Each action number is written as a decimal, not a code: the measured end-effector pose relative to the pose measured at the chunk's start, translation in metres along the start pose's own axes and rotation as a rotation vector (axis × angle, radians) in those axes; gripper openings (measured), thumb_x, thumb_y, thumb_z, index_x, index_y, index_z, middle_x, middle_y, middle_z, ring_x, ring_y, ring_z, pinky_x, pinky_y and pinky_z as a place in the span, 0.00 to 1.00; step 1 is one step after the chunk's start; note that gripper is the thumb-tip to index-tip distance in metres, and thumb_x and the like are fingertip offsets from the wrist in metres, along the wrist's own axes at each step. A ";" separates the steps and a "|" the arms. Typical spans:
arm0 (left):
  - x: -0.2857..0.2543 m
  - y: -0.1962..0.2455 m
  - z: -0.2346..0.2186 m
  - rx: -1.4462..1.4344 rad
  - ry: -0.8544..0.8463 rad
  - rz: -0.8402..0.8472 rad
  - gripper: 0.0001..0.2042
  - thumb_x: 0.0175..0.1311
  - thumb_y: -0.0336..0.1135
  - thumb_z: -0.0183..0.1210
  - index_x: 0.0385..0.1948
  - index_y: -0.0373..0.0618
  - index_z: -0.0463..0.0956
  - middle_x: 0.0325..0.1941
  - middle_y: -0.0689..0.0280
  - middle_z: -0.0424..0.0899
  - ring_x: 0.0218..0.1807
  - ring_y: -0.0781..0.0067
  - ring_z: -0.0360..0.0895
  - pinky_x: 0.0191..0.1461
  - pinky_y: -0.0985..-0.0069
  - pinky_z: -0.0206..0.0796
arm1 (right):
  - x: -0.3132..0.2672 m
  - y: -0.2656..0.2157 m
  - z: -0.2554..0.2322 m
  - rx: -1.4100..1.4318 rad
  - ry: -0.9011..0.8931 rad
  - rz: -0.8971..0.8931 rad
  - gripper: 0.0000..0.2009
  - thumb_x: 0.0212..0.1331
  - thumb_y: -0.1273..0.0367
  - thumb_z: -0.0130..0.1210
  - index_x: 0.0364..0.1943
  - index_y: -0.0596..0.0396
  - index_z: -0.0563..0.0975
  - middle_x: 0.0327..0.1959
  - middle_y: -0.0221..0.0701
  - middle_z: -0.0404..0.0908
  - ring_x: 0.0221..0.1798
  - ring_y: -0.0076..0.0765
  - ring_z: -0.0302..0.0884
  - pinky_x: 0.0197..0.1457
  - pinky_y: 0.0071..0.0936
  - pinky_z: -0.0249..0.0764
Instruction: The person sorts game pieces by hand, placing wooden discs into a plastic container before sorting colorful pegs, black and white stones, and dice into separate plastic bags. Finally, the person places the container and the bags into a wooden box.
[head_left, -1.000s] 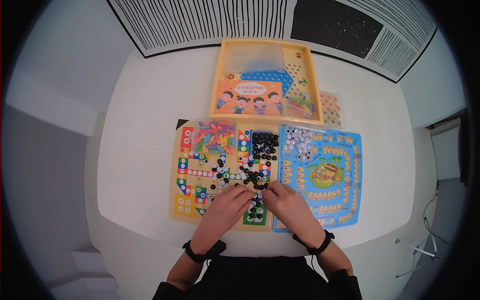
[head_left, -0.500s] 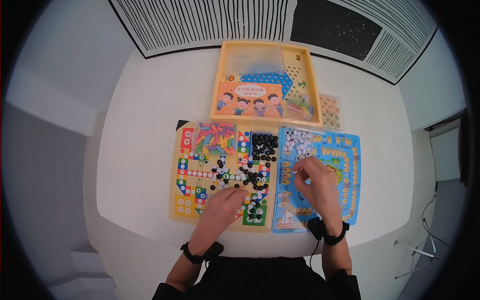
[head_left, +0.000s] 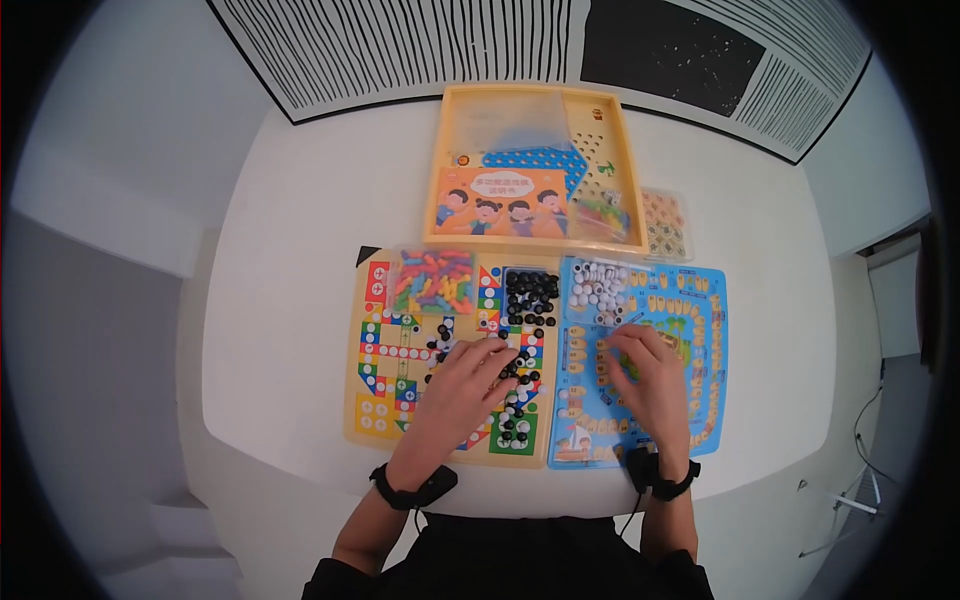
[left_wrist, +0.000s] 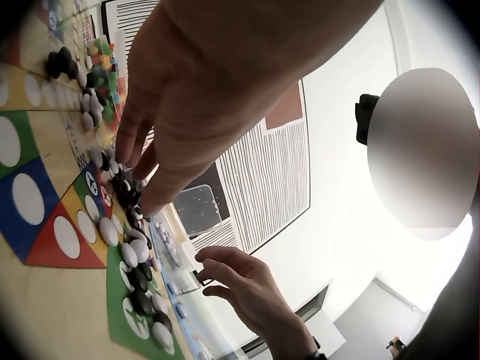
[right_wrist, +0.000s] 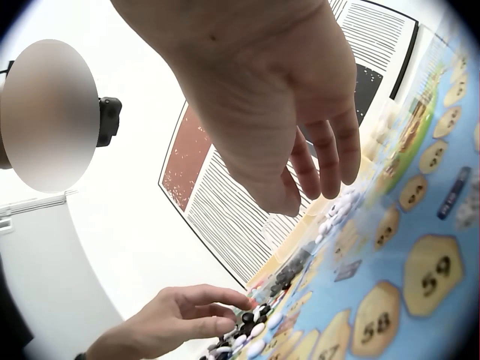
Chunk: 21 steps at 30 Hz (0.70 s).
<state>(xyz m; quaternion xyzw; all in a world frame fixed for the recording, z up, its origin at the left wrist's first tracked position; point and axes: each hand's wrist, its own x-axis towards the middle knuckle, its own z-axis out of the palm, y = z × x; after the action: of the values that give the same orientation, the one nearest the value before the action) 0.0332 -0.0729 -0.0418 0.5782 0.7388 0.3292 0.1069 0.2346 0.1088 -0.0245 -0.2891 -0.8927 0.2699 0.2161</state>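
My left hand reaches over the flying-chess board, fingertips among loose black and white round game pieces. In the left wrist view its fingers point down at those pieces, thumb apart, with nothing visible between them. Over the blue number-path board hovers my right hand, fingers loosely bent and nothing seen in them. Just beyond its fingertips is a clear box of white pieces. A box of black pieces sits to the left of that one.
A clear box of colourful pegs stands on the upper left of the flying-chess board. Behind the boards lies a yellow tray with an orange booklet and a bag of coloured pieces. Beside it is a box of round wooden pieces.
My right hand has left the loose pieces and moved right over the blue board, its fingers now looser. My left hand first drew back slightly, then reached forward over the pieces with fingers more spread.
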 end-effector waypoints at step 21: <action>0.018 -0.009 0.009 0.072 -0.075 0.003 0.09 0.55 0.23 0.68 0.38 0.39 0.81 0.38 0.61 0.85 0.36 0.57 0.86 0.41 0.66 0.80 | -0.027 0.002 0.000 0.076 0.039 -0.070 0.10 0.56 0.77 0.68 0.42 0.54 0.84 0.46 0.32 0.84 0.43 0.43 0.86 0.43 0.36 0.84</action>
<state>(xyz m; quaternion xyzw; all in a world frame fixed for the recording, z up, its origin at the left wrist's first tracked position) 0.0254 -0.0536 -0.0494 0.5948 0.7448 0.2804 0.1132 0.2550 0.0930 -0.0315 -0.2544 -0.8870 0.2901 0.2536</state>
